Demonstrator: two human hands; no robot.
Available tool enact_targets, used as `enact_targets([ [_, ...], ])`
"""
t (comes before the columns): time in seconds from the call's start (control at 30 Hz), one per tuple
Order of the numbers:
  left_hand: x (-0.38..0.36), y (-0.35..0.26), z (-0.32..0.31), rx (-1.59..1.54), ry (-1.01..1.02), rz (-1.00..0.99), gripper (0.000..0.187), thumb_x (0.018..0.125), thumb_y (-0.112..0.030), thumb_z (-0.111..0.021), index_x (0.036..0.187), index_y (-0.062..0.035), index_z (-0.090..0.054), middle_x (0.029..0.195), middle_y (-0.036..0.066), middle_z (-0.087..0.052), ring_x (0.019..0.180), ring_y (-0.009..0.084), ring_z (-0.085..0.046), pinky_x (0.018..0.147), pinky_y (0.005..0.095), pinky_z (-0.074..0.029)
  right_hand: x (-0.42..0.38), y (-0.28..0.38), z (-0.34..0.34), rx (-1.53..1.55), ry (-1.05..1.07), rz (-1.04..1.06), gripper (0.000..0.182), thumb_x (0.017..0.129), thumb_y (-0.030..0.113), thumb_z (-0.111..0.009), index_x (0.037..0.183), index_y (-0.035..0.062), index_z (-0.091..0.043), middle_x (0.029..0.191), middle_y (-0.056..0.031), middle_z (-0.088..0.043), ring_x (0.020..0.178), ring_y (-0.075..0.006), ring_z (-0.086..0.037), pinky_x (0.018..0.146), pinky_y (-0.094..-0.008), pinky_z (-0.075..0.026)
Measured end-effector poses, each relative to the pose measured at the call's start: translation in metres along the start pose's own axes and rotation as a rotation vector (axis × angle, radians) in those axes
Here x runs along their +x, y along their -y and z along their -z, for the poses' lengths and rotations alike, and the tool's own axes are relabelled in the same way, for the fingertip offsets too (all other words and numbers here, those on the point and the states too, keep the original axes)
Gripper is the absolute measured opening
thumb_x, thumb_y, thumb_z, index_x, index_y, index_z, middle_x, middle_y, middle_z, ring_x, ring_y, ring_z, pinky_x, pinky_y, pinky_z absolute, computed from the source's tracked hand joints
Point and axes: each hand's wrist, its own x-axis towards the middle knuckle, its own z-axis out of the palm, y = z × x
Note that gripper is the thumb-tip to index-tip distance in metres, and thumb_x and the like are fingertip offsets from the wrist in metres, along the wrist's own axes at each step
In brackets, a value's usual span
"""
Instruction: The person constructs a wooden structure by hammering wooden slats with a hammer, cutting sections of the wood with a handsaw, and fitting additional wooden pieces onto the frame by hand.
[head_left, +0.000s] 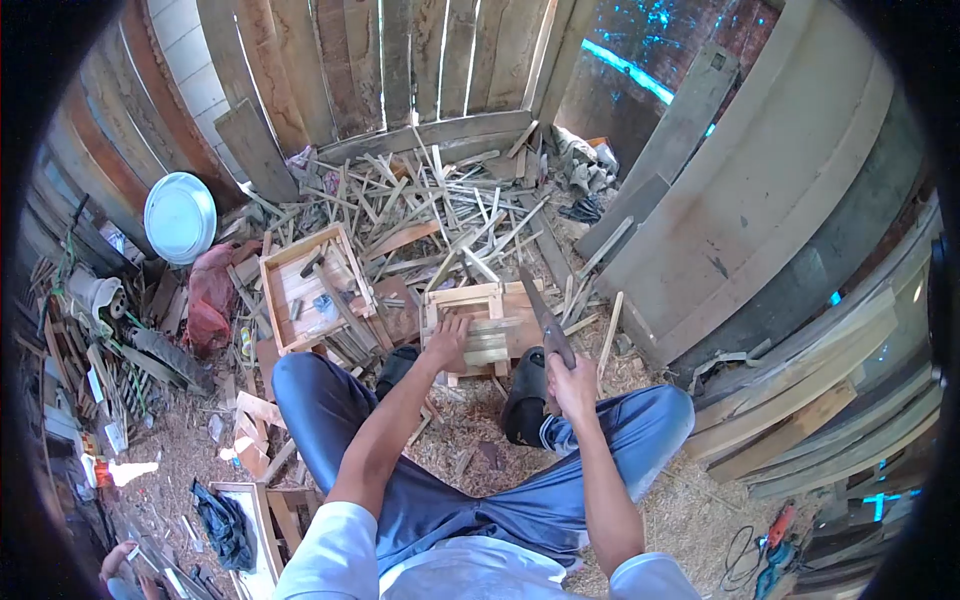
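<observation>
Grey, tapering metal handsaw (548,325) gripped in the right hand (572,386), pointing away, close to the right end of a small, pale wooden frame (496,304); cannot tell if touching. On narrow, pale wooden slats (487,341) across that frame, the left hand (447,343), unclenched, palm down. To the left, a shallow, open wooden tray (290,278); ahead, a heap of thin wooden offcuts (400,200).

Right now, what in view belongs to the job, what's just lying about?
Likely the job:
handsaw in right hand
wooden strips at left hand
wooden frame

Apparently lying about:
white basin
red bag
scrap wood pile
</observation>
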Motion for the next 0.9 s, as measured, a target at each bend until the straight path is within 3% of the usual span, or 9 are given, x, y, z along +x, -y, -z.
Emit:
enact_targets([
  [0.13,0.011,0.012,0.001,-0.319,0.133,0.15,0.107,0.067,-0.059,-0.073,0.149,-0.0089,-0.025,0.153,0.025,-0.027,0.142,0.0436,-0.024,0.116,0.0517,-0.021,-0.004,0.0,-0.007,0.039,0.024,-0.038,0.03,0.087,0.023,-0.061,0.067,0.001,-0.061,0.052,-0.0021,-0.054,0.041,-0.0127,-0.05,0.041,-0.0331,-0.039],
  [0.17,0.013,0.01,-0.003,-0.381,0.103,0.149,0.094,0.077,-0.069,-0.057,0.147,-0.0108,-0.032,0.153,0.025,-0.029,0.143,0.0423,-0.022,0.116,0.0538,-0.021,-0.004,-0.002,-0.009,-0.005,0.026,-0.012,0.029,0.087,0.024,-0.061,0.069,0.0007,-0.062,0.052,-0.0032,-0.055,0.043,-0.0136,-0.051,0.043,-0.034,-0.041],
  [0.27,0.011,-0.016,0.008,-0.254,0.066,0.181,0.086,0.083,-0.071,-0.048,0.141,-0.0075,-0.043,0.148,0.025,-0.037,0.142,0.0416,-0.025,0.115,0.0542,-0.022,-0.01,0.003,-0.012,-0.074,0.035,0.013,0.03,0.087,0.025,-0.06,0.07,0.0002,-0.063,0.053,-0.0048,-0.056,0.045,-0.0152,-0.054,0.047,-0.0354,-0.043],
  [0.43,0.006,-0.02,-0.005,-0.372,-0.361,0.118,0.071,0.081,-0.068,-0.06,0.106,-0.0024,-0.067,0.11,0.021,-0.065,0.121,0.0407,-0.05,0.1,0.0511,-0.041,-0.024,0.013,-0.014,-0.186,0.043,0.034,0.033,0.087,0.027,-0.06,0.069,-0.0006,-0.063,0.053,-0.0066,-0.058,0.046,-0.0176,-0.056,0.049,-0.0369,-0.043],
  [0.57,0.014,-0.021,0.01,-0.349,-0.269,0.139,0.069,0.079,-0.069,-0.061,0.099,-0.0034,-0.068,0.099,0.018,-0.068,0.109,0.039,-0.057,0.092,0.0492,-0.045,-0.029,0.024,-0.024,-0.135,0.081,0.026,0.026,0.091,0.013,-0.059,0.068,0.0058,-0.051,0.052,0.0019,-0.047,0.039,-0.0086,-0.043,0.037,-0.026,-0.034],
  [0.63,0.014,-0.024,0.003,-0.308,-0.307,0.14,0.072,0.08,-0.073,-0.056,0.101,-0.0053,-0.068,0.096,0.017,-0.069,0.103,0.0367,-0.061,0.093,0.0482,-0.046,-0.032,0.021,-0.03,-0.252,0.037,0.026,0.035,0.089,0.029,-0.061,0.069,0.001,-0.062,0.054,-0.0062,-0.058,0.048,-0.0176,-0.056,0.05,-0.0371,-0.043],
  [0.7,0.012,-0.024,-0.002,-0.263,-0.33,0.153,0.075,0.081,-0.076,-0.05,0.103,-0.0072,-0.068,0.092,0.017,-0.07,0.097,0.0344,-0.065,0.094,0.0472,-0.046,-0.039,0.018,-0.035,-0.217,0.053,-0.02,0.035,0.089,0.029,-0.061,0.069,0.0008,-0.062,0.054,-0.0064,-0.058,0.048,-0.0178,-0.056,0.05,-0.0371,-0.043],
  [0.77,0.004,-0.023,0.004,-0.344,-0.283,0.153,0.061,0.085,-0.065,-0.057,0.088,-0.0052,-0.066,0.088,0.017,-0.068,0.087,0.0333,-0.066,0.078,0.0445,-0.052,-0.053,0.022,-0.042,-0.249,0.059,-0.076,0.034,0.09,0.028,-0.06,0.071,0.0001,-0.06,0.054,-0.0084,-0.057,0.049,-0.0196,-0.055,0.051,-0.0379,-0.043],
  [0.9,0.01,-0.015,0.005,-0.265,-0.185,0.145,0.05,0.095,-0.052,-0.049,0.086,-0.0058,-0.066,0.086,0.016,-0.068,0.082,0.0333,-0.066,0.074,0.0457,-0.052,-0.065,0.029,-0.055,-0.302,0.032,0.058,0.034,0.089,0.027,-0.06,0.071,-0.0015,-0.058,0.054,-0.0152,-0.053,0.049,-0.0262,-0.054,0.053,-0.0422,-0.042],
])
